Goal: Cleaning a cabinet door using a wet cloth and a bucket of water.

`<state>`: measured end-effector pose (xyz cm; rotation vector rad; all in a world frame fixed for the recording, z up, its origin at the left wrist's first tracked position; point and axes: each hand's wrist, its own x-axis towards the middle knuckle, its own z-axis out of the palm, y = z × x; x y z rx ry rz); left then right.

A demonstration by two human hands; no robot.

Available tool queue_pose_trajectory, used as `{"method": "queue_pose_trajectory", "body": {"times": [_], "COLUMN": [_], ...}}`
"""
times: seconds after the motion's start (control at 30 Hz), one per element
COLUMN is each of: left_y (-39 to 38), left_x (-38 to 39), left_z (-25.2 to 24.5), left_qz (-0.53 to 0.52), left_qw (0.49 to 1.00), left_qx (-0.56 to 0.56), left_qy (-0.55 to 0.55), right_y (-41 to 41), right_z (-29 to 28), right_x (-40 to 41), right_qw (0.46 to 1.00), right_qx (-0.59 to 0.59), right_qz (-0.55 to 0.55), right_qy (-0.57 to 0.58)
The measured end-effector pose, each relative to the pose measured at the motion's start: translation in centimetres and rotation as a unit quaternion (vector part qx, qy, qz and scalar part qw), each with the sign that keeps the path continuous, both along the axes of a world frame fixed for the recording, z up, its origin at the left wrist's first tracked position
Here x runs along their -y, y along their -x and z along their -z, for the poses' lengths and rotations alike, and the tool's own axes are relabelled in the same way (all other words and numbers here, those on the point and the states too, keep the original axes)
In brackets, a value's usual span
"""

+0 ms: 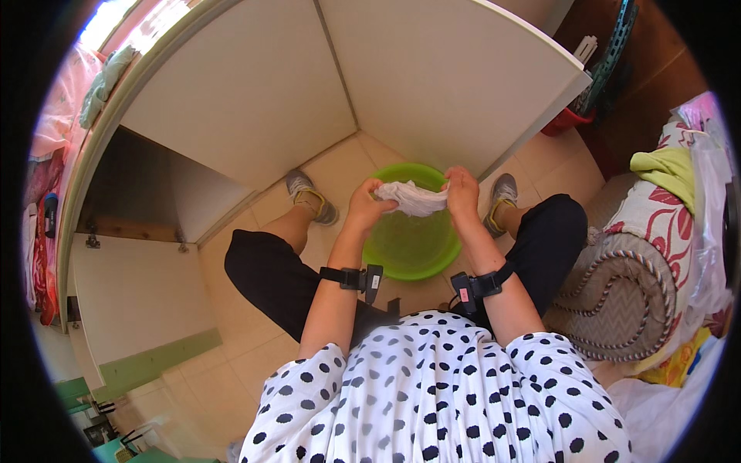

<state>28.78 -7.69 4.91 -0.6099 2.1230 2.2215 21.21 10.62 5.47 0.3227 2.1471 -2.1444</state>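
Observation:
A bunched white cloth (pixel 412 199) is stretched between my two hands above a round green plastic basin (pixel 412 272). My left hand (pixel 367 204) grips the cloth's left end, thumb along its lower edge. The right end is held in my right hand (pixel 462 191), whose fingers are partly hidden from above. The basin stands on the tiled floor between my feet and seems to hold some water. Each forearm wears a black strap with a small device.
White cabinet panels (pixel 255 81) rise in front, and a low cabinet door (pixel 145 295) hangs open at left. On the right lie a rolled mat (pixel 619 307), patterned fabric and a yellow-green cloth (pixel 663 168). A red container (pixel 564 121) stands behind the right panel.

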Motion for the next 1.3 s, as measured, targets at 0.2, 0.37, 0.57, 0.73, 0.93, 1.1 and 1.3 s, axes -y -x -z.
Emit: {"method": "queue_pose_trajectory", "body": {"times": [0.2, 0.37, 0.57, 0.73, 0.93, 1.1, 1.3], "left_y": [0.9, -0.6, -1.1, -0.8, -1.4, -0.5, -2.9], "left_x": [1.6, -0.4, -0.6, -1.7, -1.8, 1.5, 7.3], "left_z": [1.5, -5.4, -7.6, -5.2, -6.1, -6.8, -9.4], "left_qz": [-0.051, 0.035, 0.134, 0.114, 0.083, -0.001, -0.166], "left_qw": [0.941, 0.96, 0.985, 0.99, 0.99, 0.99, 0.956], "left_qx": [-0.114, -0.12, -0.099, -0.052, -0.078, -0.13, -0.23], "left_qy": [0.315, 0.252, 0.034, -0.06, -0.086, 0.054, -0.075], "right_y": [-3.0, -1.4, -1.6, -1.6, -2.8, -0.4, 1.8], "right_z": [-5.7, -5.6, -6.4, -5.2, -7.9, -9.0, -11.5], "right_x": [0.3, -0.3, 1.1, 1.0, 0.3, -2.5, -4.0], "right_qw": [0.861, 0.851, 0.937, 0.91, 0.909, 0.916, 0.935], "right_qx": [-0.194, -0.275, -0.236, -0.313, -0.32, -0.351, -0.189], "right_qz": [-0.365, -0.225, -0.146, -0.192, -0.235, -0.194, -0.084], "right_qy": [-0.297, -0.388, -0.21, -0.191, -0.126, 0.001, 0.287]}}
